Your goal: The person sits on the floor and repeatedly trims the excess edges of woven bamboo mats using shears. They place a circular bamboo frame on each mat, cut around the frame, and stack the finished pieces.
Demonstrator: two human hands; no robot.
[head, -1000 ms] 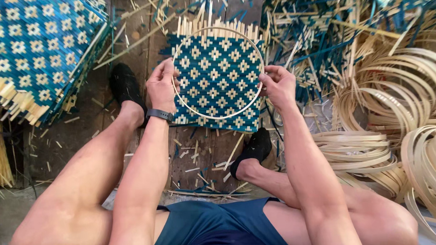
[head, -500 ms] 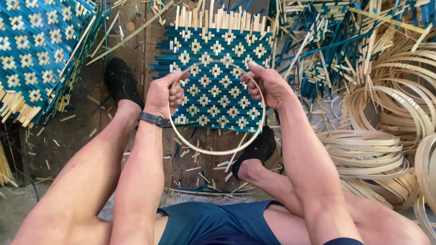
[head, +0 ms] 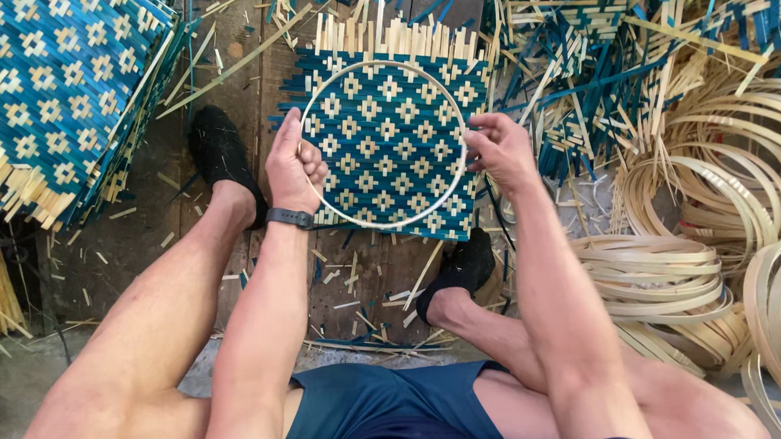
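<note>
Item: hoop (head: 389, 221). Thin pale bamboo ring, round, smooth. Held flat just above the mat (head: 396, 149), its circle lying within the mat's edges.

Left hand (head: 293, 167): clenched on the hoop's left side, thumb up along the ring; black band (head: 289, 218) on the wrist.

Right hand (head: 499, 149): fingertips pinching the hoop's right side, grip lighter than the left.

Item: mat. Square woven panel, blue strips with pale diamond motifs in a regular grid; far edge ends in loose pale strip ends, near and side edges in blue fringe. It lies on the floor (head: 146, 248) of dark planks, between the two black shoes, left (head: 223, 157) and right (head: 459, 274).

Handling note, as a judgement: the ring looks best kept level and centred on the pattern, both hands opposite each other so it stays round; uneven pressure would likely bend it oval or shift it off the weave.

Surroundings: stack of like mats (head: 51, 94) at the floor's far left corner; loose blue and pale strips (head: 594, 61) heaped at the far right; coils of flat pale bamboo bands (head: 674, 277) along the right edge; offcuts (head: 358, 278) scattered near the feet.
</note>
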